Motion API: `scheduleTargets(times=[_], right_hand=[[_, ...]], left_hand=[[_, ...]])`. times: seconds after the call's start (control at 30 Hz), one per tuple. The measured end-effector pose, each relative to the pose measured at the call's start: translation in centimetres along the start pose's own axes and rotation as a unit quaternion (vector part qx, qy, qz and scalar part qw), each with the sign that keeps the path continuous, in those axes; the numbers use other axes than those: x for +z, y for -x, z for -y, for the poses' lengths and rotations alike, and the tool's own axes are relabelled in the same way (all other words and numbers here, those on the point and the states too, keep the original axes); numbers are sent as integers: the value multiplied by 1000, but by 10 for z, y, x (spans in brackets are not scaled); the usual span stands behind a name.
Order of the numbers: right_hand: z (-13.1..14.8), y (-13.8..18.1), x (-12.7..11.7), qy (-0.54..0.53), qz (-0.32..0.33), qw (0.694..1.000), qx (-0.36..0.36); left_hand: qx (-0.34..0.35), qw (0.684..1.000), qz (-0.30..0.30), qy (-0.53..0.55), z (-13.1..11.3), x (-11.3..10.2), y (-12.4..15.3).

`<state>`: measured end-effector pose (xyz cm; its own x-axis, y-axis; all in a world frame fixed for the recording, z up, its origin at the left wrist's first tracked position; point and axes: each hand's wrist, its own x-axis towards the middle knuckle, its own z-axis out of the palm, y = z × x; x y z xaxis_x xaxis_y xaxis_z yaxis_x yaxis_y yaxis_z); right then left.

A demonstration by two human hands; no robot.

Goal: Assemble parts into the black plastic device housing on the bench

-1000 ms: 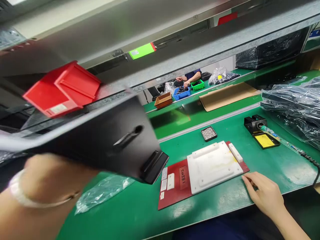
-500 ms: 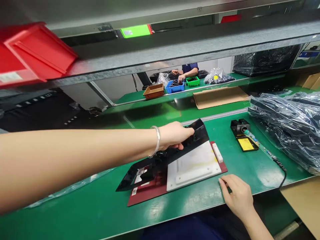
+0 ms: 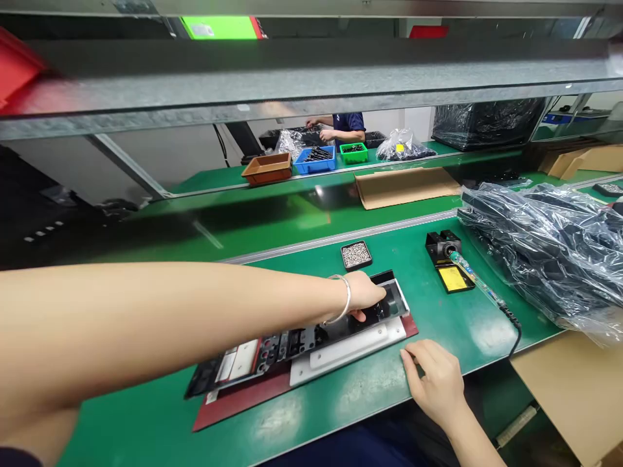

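Note:
My left hand (image 3: 364,296) with a bracelet on its wrist reaches across and grips the far right end of a long black plastic panel (image 3: 287,342). The panel lies almost flat on a white fixture block (image 3: 350,345) that sits on a dark red base plate (image 3: 233,403). My right hand (image 3: 435,381) rests on the green bench near the front edge, fingertips just beside the fixture's right corner, holding nothing.
A small black tray of metal bits (image 3: 355,254) lies behind the fixture. To the right are a soldering iron stand (image 3: 448,259) with its iron and cord, and black parts in plastic wrap (image 3: 549,246). Cardboard (image 3: 403,186) and coloured bins (image 3: 316,159) stand farther back, where another person works.
My left hand has brought the black panel down from the upper left and lowered it from tilted to nearly flat on the white fixture. My right hand stayed by the fixture's corner.

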<state>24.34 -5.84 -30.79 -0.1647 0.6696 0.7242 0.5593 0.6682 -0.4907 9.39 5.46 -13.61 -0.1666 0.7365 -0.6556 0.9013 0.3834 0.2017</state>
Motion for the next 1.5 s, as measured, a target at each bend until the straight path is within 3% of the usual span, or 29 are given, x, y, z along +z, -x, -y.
scheduleTargets(times=[0.17,0.27,0.37,0.43,0.5,0.57,0.67,0.8,1.1,1.33,1.43,1.5], right_hand=[[1,-1,-1,0,4,1000,5],[1,-2,-2,1,5,1000,4],[1,-2,-4,2,12,1000,8],[1,-2,-4,4,18,1000,13],[2,-2,-5,7,22,1000,17],[2,-2,-5,13,25,999,19],[2,-2,-4,25,30,999,23],[2,-3,-5,40,36,998,27],[-1,-2,-3,73,32,996,40],[-8,1,-4,78,39,995,44],[-9,1,-5,74,47,995,39],[-7,0,-6,69,50,996,35]], left_hand=[[5,1000,12,-26,7,3,-4],[49,996,3,-78,15,-3,-1],[155,975,-58,-146,32,-13,10],[257,943,-103,-187,50,-17,17],[356,902,-116,-216,71,-17,20],[411,874,-111,-236,90,-10,18],[435,856,-105,-258,109,5,8],[463,839,-85,-274,111,18,-1],[499,817,-104,-270,105,6,3],[510,808,-120,-269,108,11,3],[515,805,-148,-255,129,7,19],[528,789,-196,-244,159,12,30]])
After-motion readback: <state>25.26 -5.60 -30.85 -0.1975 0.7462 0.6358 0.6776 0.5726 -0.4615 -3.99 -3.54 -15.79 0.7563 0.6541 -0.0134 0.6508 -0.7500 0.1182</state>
